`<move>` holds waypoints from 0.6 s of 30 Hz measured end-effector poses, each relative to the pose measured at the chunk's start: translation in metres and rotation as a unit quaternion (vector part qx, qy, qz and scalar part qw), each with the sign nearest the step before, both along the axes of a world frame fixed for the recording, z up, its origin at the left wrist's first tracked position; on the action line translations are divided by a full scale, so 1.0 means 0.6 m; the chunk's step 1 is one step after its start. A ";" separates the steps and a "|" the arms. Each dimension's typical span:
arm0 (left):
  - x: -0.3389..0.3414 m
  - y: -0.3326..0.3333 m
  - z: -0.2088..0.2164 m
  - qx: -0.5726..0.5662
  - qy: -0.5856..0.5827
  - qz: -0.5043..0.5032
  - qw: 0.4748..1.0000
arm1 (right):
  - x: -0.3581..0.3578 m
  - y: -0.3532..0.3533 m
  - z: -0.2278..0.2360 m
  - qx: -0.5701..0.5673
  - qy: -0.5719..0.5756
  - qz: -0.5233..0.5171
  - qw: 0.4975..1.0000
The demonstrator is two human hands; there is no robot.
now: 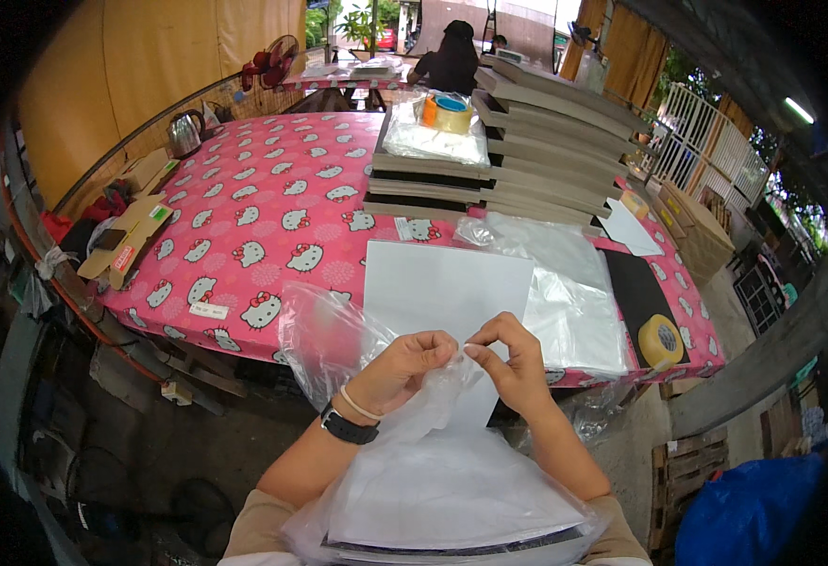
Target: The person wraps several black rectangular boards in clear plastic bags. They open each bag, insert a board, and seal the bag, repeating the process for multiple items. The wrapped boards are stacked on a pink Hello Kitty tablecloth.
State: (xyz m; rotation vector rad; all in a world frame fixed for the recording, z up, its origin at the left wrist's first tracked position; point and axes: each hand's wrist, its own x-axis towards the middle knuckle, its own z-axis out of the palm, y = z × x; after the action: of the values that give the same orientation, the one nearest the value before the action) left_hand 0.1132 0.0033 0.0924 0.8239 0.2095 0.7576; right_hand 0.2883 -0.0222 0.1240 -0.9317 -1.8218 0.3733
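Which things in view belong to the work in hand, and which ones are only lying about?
In the work:
plastic film, pinched by left hand and right hand
white sheet, probably
clear plastic pile, probably
nearest tape roll, perhaps

Lying about, it seems:
kettle
fan
open cardboard
blue sheeting

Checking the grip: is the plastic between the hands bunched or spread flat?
Bunched: the clear plastic narrows into creased folds where the left hand and right hand pinch it.

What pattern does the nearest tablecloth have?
The tablecloth is pink with white cartoon cat faces, red bows and pale round bursts; it shows best in the head view.
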 end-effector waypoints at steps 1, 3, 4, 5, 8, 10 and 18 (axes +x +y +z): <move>0.001 -0.003 0.003 -0.007 0.015 0.018 1.000 | 0.005 0.003 -0.006 -0.022 0.024 0.008 0.999; 0.008 -0.012 0.006 0.014 0.048 0.075 0.996 | 0.006 0.002 -0.005 -0.031 0.025 0.010 0.999; 0.015 -0.017 0.007 0.042 0.066 0.114 0.990 | 0.002 -0.003 0.000 -0.019 0.001 0.005 1.000; 0.018 -0.020 0.008 0.070 0.083 0.152 0.982 | -0.001 -0.006 0.003 -0.006 -0.023 0.000 1.000; 0.010 -0.017 0.005 0.092 0.173 0.065 0.978 | -0.008 -0.010 -0.001 -0.023 -0.021 0.017 0.999; 0.004 -0.011 -0.015 0.082 0.148 0.074 0.983 | -0.004 -0.012 0.005 -0.031 -0.024 0.027 0.999; -0.027 -0.027 -0.039 -0.072 -0.174 0.073 0.979 | 0.021 -0.001 -0.017 -0.214 0.219 0.228 0.924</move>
State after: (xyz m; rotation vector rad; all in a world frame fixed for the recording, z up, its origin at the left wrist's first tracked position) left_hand 0.0969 -0.0132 0.0688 0.5319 0.0104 1.0004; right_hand 0.3012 -0.0228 0.1139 -0.6228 -1.5419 1.2133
